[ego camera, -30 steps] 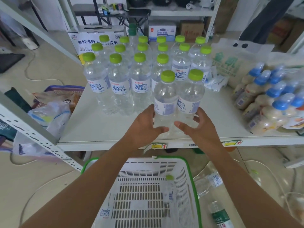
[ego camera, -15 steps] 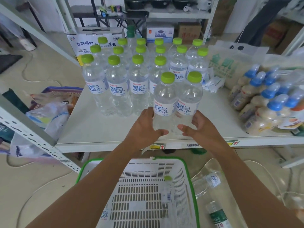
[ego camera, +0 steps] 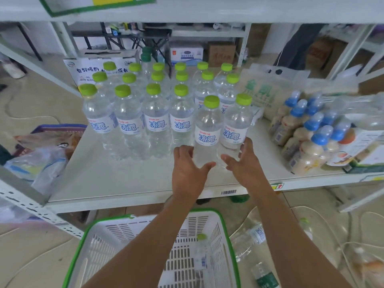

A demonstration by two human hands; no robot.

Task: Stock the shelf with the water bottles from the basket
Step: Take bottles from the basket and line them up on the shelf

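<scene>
Two clear water bottles with green caps stand side by side on the white shelf [ego camera: 124, 179], just in front of the rows of same bottles [ego camera: 135, 113]. My left hand [ego camera: 187, 171] wraps the base of the left bottle [ego camera: 207, 134]. My right hand [ego camera: 245, 163] wraps the base of the right bottle [ego camera: 234, 129]. Both labels face me. Below my forearms is the white basket [ego camera: 226, 235] with a green rim. One more water bottle [ego camera: 201, 252] lies inside it, partly hidden by my arm.
Blue-capped bottles [ego camera: 311, 138] lie stacked on the shelf's right side, with a printed bag [ego camera: 261, 94] behind them. An upper shelf board [ego camera: 187, 9] runs overhead. Loose bottles [ego camera: 249, 238] and cables lie on the floor right of the basket. A slanted shelf rail [ego camera: 31, 204] stands at left.
Both hands have turned the two front bottles so their labels face me and slid them a little back toward the rows. The view has tilted up to show the upper shelf.
</scene>
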